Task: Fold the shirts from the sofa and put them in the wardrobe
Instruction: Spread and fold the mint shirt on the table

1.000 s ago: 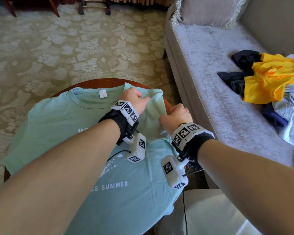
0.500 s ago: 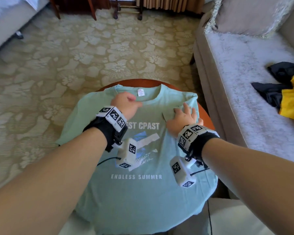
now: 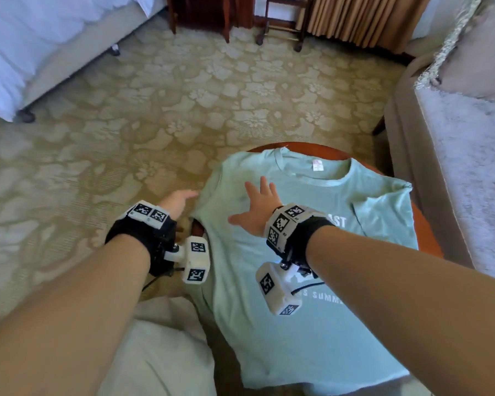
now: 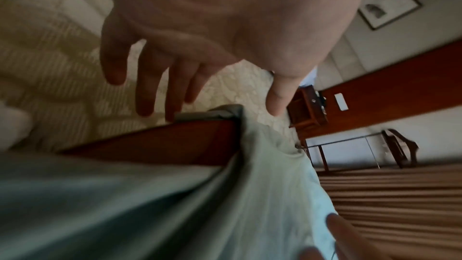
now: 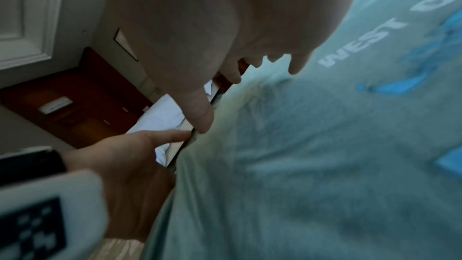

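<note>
**Currently: green shirt flat on round table, both hands open**

Printed wording on the shirt [image 3: 312,324] reads "WEST C…" in white capitals in the right wrist view; the head view shows "…AST" and "…S SUMM…", the rest covered by the right forearm. Blue graphic shapes sit beside the lettering. A small white label [image 3: 316,165] is sewn inside the collar; its text is too small to read.

The shirt is pale mint green, short-sleeved, lying front up on a reddish wooden table [image 3: 429,241], collar at 12 o'clock, hem hanging over the edge at 6 o'clock. The sleeve at 3 o'clock is folded in over the chest.

The right hand [image 3: 256,211] lies with fingers spread flat on the shoulder area. The left hand [image 3: 177,202] is at the 9 o'clock shoulder edge, fingers extended, gripping nothing; actual contact with the cloth cannot be confirmed.

A grey sofa [image 3: 463,155] stands at 3 o'clock, a bed [image 3: 26,38] at 10 o'clock.
</note>
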Demonstrator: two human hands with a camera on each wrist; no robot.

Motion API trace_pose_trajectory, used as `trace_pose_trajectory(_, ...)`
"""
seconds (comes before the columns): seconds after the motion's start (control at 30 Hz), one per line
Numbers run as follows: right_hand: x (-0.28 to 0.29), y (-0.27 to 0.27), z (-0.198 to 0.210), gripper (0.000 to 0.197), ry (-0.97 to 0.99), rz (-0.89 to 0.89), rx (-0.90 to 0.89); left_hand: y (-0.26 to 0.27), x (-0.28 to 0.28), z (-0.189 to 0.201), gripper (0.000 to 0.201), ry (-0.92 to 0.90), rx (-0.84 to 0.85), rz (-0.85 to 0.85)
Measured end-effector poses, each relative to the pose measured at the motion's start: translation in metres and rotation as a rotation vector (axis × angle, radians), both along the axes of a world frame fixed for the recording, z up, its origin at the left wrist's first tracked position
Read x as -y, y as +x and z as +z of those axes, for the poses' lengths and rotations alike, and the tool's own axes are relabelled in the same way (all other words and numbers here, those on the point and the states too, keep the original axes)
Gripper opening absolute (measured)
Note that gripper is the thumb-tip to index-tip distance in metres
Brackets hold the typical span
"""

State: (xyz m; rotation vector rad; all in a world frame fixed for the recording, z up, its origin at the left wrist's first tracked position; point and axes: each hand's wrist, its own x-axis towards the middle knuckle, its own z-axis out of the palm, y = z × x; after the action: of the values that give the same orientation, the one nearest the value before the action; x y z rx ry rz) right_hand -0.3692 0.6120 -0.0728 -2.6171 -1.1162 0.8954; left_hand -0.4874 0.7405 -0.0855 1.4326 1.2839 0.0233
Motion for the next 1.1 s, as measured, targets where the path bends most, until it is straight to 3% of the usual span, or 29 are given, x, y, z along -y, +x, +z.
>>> trace_pose_trajectory(0.1,-0.011,-0.016,-0.012,0.091,-0.020,0.089,0.022,-0.008,0.000,-0.013,0.030,-0.286,0.096,0.157)
trace_pose_trajectory(0.2,-0.015,-0.022,-0.020,0.091,-0.074,0.138,0.062,-0.007,0.001,-0.016,0.050,-0.456,0.217,0.167)
trace_pose_trajectory(0.27,-0.017,-0.023,-0.025,0.093,-0.094,0.137,0.089,-0.003,-0.001,-0.022,0.052,-0.511,0.288,0.190)
trace_pose_trajectory(0.47,-0.022,-0.026,-0.028,0.108,-0.051,0.065,0.125,0.001,-0.009,-0.030,0.026,-0.534,0.401,0.291)
trace_pose_trajectory(0.57,-0.023,-0.024,-0.028,0.111,-0.023,0.038,0.110,0.006,-0.015,-0.023,0.027,-0.514,0.464,0.348)
trace_pose_trajectory(0.67,-0.023,-0.020,-0.028,0.110,-0.008,0.006,0.061,0.009,-0.024,-0.015,0.040,-0.490,0.524,0.349)
trace_pose_trajectory(0.8,-0.029,-0.017,-0.019,0.088,0.138,-0.180,-0.039,0.018,-0.028,-0.002,0.041,-0.285,0.642,0.332)
trace_pose_trajectory(0.93,-0.032,-0.008,0.010,0.064,0.322,-0.417,-0.350,0.028,-0.018,0.009,0.030,-0.032,0.602,0.277)
trace_pose_trajectory(1.03,-0.029,0.003,0.026,0.016,0.429,-0.545,-0.597,0.032,-0.006,0.012,0.038,0.096,0.585,0.075)
trace_pose_trajectory(1.1,-0.028,0.009,0.026,0.013,0.506,-0.691,-0.747,0.032,0.002,0.014,0.036,0.101,0.581,-0.100)
